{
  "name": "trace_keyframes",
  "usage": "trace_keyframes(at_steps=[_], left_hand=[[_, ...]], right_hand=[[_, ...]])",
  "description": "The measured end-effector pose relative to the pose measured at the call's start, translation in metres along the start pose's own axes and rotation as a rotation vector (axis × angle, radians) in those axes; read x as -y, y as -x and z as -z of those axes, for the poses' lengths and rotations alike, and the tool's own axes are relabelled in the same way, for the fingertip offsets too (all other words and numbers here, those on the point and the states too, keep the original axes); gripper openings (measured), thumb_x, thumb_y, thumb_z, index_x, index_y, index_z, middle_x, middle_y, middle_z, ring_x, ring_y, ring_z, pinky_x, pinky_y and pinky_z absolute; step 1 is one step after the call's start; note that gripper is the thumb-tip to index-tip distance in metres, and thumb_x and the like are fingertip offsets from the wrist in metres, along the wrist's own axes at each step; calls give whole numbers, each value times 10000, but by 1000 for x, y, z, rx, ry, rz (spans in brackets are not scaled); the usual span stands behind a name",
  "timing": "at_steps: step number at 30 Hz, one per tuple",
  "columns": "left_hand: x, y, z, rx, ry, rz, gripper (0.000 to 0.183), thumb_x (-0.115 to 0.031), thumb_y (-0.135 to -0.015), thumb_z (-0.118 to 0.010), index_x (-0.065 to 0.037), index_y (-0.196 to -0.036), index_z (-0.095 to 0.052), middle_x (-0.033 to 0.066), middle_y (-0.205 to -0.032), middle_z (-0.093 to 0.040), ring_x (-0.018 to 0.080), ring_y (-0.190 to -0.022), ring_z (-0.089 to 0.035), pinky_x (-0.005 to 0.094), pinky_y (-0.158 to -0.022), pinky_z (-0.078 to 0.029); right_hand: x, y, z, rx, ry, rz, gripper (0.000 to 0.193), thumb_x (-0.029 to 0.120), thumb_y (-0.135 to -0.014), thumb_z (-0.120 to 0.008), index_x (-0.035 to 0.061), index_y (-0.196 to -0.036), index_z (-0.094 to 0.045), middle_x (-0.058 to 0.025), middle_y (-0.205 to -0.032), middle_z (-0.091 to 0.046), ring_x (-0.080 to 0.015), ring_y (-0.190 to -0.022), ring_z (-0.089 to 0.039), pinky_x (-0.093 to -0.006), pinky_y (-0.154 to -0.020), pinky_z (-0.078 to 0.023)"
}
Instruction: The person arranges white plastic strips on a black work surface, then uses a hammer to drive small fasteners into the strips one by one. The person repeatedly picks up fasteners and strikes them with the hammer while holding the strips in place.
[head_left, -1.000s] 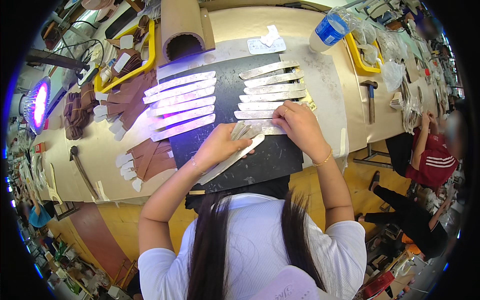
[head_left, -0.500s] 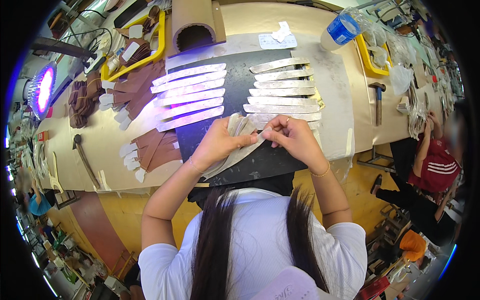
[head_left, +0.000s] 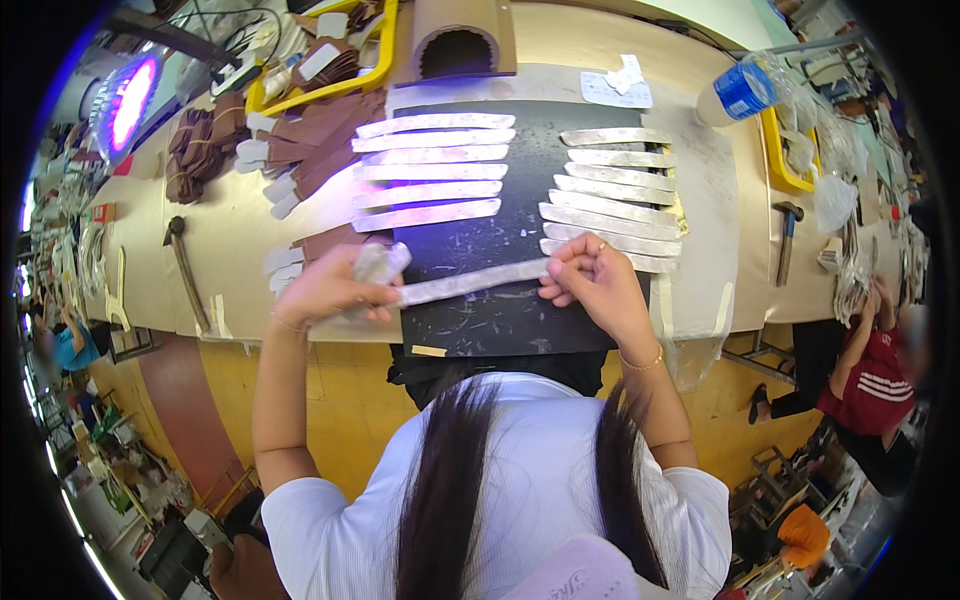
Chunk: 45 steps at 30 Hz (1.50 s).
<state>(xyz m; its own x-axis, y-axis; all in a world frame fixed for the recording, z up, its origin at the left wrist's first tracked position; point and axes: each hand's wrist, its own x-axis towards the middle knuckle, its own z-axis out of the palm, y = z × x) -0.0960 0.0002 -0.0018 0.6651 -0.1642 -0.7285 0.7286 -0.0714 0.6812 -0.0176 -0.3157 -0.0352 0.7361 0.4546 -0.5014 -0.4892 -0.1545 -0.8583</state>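
A folded bundle of pale strips (head_left: 381,264) is gripped in my left hand (head_left: 325,288), which is slightly blurred. One pale strip (head_left: 475,283) stretches from that hand across the black mat (head_left: 480,325) to my right hand (head_left: 598,285), whose thumb and fingers pinch its far end. On the mat's left side lies a row of several pale strips (head_left: 432,171), spaced apart. A second row of similar strips (head_left: 615,216) lies on the right, the closest one just beyond my right hand.
Brown strips with white ends (head_left: 315,130) and a hammer (head_left: 185,275) lie at left, under a glowing lamp (head_left: 128,105). A yellow tray (head_left: 385,60) and cardboard tube (head_left: 455,20) stand behind. At right are a blue-labelled plastic container (head_left: 740,93) and another hammer (head_left: 788,230). A person in red (head_left: 875,375) sits further right.
My hands have moved apart, the left one leftward with the bundle. A single strip now stretches between them, where before they were close together. The view has shifted, so the table appears further right.
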Motion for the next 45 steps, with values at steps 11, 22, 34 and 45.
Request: trace_keyframes(at_steps=[11,22,34,45], left_hand=[[13,15,54,-401,8,-130,249,-114,-832,-693,17,-1015,-584,50,-769,-622,113,-572,-630,206,-489,-506],[9,19,7,-132,269,-141,289,-200,-904,-634,31,-1072,-588,81,-786,-640,154,-683,-665,253,-589,-548],[3,4,-23,32,167,5,225,-90,-803,-733,42,-950,-625,81,-794,-659,166,-644,-681,254,-566,-554],[32,4,40,-245,3,3,150,-67,-804,-709,-3,-911,-625,26,-659,-607,71,-487,-565,188,-419,-409]], right_hand=[[10,-58,-54,-135,777,444,81,64,-828,-607,6,-771,-602,-153,-636,-646,-291,-528,-633,-376,-555,-497],[21,-56,-66,-137,768,361,153,118,-858,-651,-7,-822,-570,-97,-609,-628,-195,-525,-646,-315,-508,-485],[23,-38,-57,202,96,131,118,66,-906,-622,-14,-975,-569,-91,-834,-661,-141,-739,-681,-220,-616,-535],[7,-33,-55,-29,513,179,90,67,-836,-657,-17,-819,-631,-86,-689,-667,-141,-639,-678,-262,-576,-509]])
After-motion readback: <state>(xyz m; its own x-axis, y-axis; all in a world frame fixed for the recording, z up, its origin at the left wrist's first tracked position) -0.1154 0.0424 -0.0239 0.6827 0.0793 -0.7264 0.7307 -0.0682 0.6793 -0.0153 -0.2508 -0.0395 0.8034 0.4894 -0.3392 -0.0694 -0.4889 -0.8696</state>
